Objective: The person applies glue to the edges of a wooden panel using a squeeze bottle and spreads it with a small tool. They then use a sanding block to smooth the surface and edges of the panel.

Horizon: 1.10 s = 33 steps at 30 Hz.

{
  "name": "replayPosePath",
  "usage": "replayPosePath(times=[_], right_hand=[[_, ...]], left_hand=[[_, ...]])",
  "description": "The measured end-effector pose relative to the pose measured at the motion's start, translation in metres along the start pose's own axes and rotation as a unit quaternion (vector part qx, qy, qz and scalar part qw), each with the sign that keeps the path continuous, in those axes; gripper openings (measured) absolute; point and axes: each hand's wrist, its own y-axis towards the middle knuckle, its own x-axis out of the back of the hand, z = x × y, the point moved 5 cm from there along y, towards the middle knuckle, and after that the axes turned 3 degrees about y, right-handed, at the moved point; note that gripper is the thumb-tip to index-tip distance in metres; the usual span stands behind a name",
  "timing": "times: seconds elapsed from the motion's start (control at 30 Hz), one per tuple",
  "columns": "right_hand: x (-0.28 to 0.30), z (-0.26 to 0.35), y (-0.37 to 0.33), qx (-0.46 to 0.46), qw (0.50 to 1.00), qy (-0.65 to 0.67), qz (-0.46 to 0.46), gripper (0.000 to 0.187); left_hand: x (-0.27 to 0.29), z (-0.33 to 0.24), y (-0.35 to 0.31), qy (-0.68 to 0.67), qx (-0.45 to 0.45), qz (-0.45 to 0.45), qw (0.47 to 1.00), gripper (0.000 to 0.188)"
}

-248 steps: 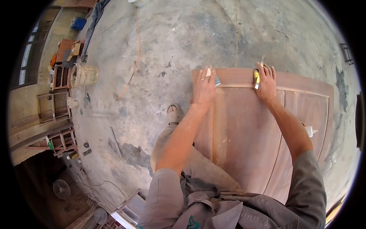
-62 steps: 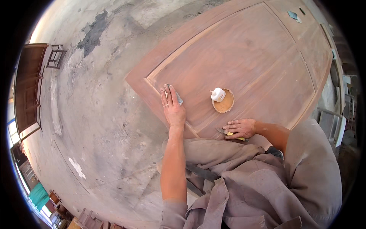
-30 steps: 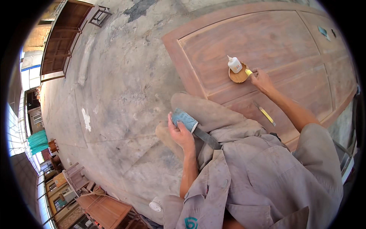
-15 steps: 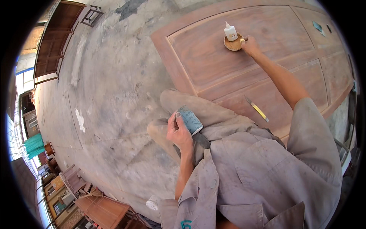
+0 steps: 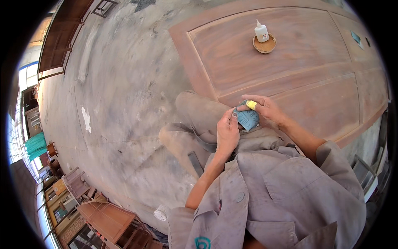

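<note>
Over my lap, my left hand (image 5: 228, 129) pinches the left edge of a piece of blue sandpaper (image 5: 248, 121) between thumb and fingers. My right hand (image 5: 265, 108) has closed on its upper right edge, with a yellow wrap (image 5: 251, 104) around one finger. The sandpaper's printed back faces up, and it appears bent between the hands. Beyond them, on the reddish-brown wooden panel (image 5: 282, 58), sits a shallow round bowl (image 5: 265, 46) with brownish contents. A white squeeze bottle (image 5: 261, 33) with a pointed nozzle stands in the bowl.
Blue-green scraps (image 5: 356, 38) and a small dark piece (image 5: 367, 42) lie toward the panel's far right. Grey concrete floor (image 5: 124, 103) stretches to the left. Wooden furniture (image 5: 108, 220) stands at lower left, beside a white round container (image 5: 160, 213). A dark-framed piece (image 5: 365, 172) is near my right elbow.
My right hand has let go of the bowl and come back to the sandpaper. My left hand has moved right with it. The yellow-handled knife seen earlier on the panel no longer shows.
</note>
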Motion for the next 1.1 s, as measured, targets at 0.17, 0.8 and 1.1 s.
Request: replayPosePath(times=[0.17,0.8,1.1], right_hand=[[0.011,0.007,0.010,0.043,0.994,-0.096,0.021,0.056],[0.258,0.123,-0.024,0.164,0.742,-0.615,-0.210,0.021],[0.374,0.171,-0.043,0.191,0.682,-0.659,-0.251,0.021]], left_hand=[[-0.006,-0.006,0.004,-0.039,-0.014,0.003,0.999,0.026],[0.057,-0.042,0.030,0.108,-0.104,-0.094,0.984,0.030],[0.264,0.044,-0.009,0.514,-0.128,-0.276,0.802,0.039]])
